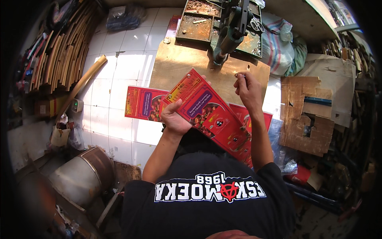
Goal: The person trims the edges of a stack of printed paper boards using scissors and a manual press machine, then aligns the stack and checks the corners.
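My left hand (177, 119) grips a long red printed card (215, 115) by its left edge, thumb on the front. The card is tilted across my lap, with a metal eyelet in each corner of its upper end. My right hand (248, 89) is raised to the right of the card, fingers pinched; a tiny dark thing shows at the fingertips, too small to name. A second red card (137, 104) lies crosswise beneath, partly hidden, its other end (262, 116) out by my right forearm. Beyond both hands stands a dark metal hand press (229, 42).
The press stands at a wooden board (167, 59). Divided trays (195, 28) with small metal bits flank it, scissors (256, 24) on the right one. Stacked wooden strips (65, 51) and a metal drum (77, 175) are at left. Sacks (276, 44) and cardboard (306, 139) are at right.
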